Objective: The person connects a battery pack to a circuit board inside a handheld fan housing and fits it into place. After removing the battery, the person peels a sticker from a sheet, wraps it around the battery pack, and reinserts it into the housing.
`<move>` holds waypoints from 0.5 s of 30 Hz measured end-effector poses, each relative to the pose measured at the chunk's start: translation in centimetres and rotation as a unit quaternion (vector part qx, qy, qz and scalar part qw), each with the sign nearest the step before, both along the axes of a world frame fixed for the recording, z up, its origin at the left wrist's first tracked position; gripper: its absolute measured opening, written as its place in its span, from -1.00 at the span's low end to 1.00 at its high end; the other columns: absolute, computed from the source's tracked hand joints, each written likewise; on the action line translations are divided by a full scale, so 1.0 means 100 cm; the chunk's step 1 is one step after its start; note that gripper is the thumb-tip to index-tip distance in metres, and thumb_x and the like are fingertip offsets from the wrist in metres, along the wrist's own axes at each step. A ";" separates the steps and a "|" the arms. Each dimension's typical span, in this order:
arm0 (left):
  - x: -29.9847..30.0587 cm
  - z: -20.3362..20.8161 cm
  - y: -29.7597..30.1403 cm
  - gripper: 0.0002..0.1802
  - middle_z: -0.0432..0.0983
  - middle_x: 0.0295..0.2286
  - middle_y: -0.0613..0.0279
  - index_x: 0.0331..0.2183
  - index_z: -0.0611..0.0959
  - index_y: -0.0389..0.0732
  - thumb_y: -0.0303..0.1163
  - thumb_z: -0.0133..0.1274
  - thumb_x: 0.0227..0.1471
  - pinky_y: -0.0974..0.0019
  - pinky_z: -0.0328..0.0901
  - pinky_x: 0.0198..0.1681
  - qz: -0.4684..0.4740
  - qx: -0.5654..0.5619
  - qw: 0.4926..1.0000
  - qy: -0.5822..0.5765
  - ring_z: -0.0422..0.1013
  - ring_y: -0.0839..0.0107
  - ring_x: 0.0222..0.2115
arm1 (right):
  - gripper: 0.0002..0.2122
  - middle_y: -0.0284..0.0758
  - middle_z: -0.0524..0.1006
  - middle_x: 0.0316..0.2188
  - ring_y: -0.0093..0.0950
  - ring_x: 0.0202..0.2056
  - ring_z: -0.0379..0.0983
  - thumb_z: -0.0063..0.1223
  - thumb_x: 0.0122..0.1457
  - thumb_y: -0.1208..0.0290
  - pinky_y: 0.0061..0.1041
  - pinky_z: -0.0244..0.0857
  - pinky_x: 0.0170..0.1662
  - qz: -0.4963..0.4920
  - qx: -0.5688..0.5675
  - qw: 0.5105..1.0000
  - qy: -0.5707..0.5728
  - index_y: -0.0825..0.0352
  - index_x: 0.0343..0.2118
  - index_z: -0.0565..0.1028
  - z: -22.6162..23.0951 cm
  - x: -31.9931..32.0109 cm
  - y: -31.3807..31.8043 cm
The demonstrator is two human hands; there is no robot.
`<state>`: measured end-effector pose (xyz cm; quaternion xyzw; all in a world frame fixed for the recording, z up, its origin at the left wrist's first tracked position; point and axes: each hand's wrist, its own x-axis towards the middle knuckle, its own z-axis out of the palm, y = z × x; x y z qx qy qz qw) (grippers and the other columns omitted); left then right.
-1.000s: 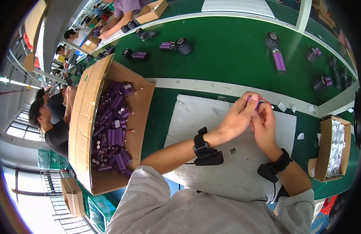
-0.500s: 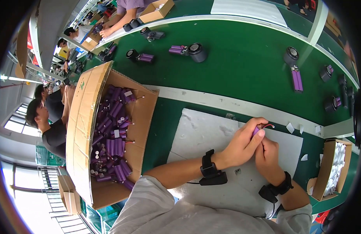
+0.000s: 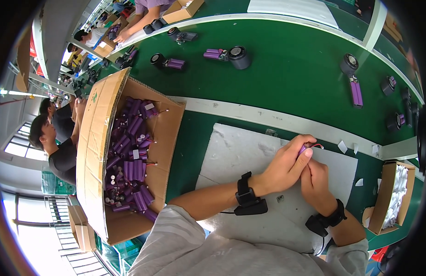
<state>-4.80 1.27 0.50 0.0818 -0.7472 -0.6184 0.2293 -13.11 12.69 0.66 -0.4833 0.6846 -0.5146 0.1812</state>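
Above the white foam sheet [image 3: 240, 156], both hands meet around a purple battery pack [image 3: 302, 149]. My left hand [image 3: 286, 163] has its fingers closed over the pack, its thumb pressed along the near side. Just below and to the right, my right hand [image 3: 315, 180] is closed round the lower part. Most of the pack is hidden by the fingers; only its upper end shows. From that end a short red lead [image 3: 317, 146] with a small white connector sticks out to the right. Both wrists wear black straps with small black boxes.
At left a tilted cardboard box [image 3: 164, 138] holds many purple battery packs. Small white pieces fill a narrow carton [image 3: 408, 198] at right. Beyond a pale rail [image 3: 250, 110], a green belt [image 3: 286, 60] carries round dark motor-like parts [image 3: 239, 57] joined to purple packs. Other people work at far left.
The dark parts with purple packs on the green belt have shifted slightly to the right. Both hands keep nearly the same place and the same hold on the battery pack.
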 end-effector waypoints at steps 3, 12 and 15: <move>0.001 0.001 0.000 -0.57 0.45 -0.28 0.00 -0.04 0.39 -0.29 -0.13 -0.29 0.29 0.25 0.29 -0.19 0.000 -0.003 1.000 -0.010 0.40 0.21 -0.30 | -0.88 -0.16 0.41 -0.65 -0.25 -0.67 0.33 -0.17 0.16 0.56 -0.39 0.19 -0.58 0.005 0.002 1.000 -0.003 0.43 -0.40 0.43 0.000 0.000 0.001; 0.001 0.003 0.000 -0.57 0.48 -0.29 -0.01 -0.08 0.42 -0.32 -0.14 -0.29 0.29 0.25 0.30 -0.21 -0.009 -0.014 1.000 -0.018 0.42 0.22 -0.32 | -0.86 -0.18 0.42 -0.67 -0.22 -0.67 0.34 -0.20 0.14 0.54 -0.35 0.18 -0.58 0.023 0.019 0.999 -0.028 0.41 -0.42 0.44 -0.008 -0.001 0.004; 0.001 -0.001 0.001 -0.57 0.48 -0.30 0.01 -0.08 0.43 -0.31 -0.14 -0.29 0.29 0.26 0.31 -0.23 0.003 -0.020 1.000 0.000 0.42 0.23 -0.34 | -0.87 -0.18 0.42 -0.67 -0.22 -0.67 0.34 -0.20 0.13 0.54 -0.35 0.18 -0.58 0.020 0.018 0.999 -0.039 0.41 -0.42 0.44 -0.009 0.001 0.003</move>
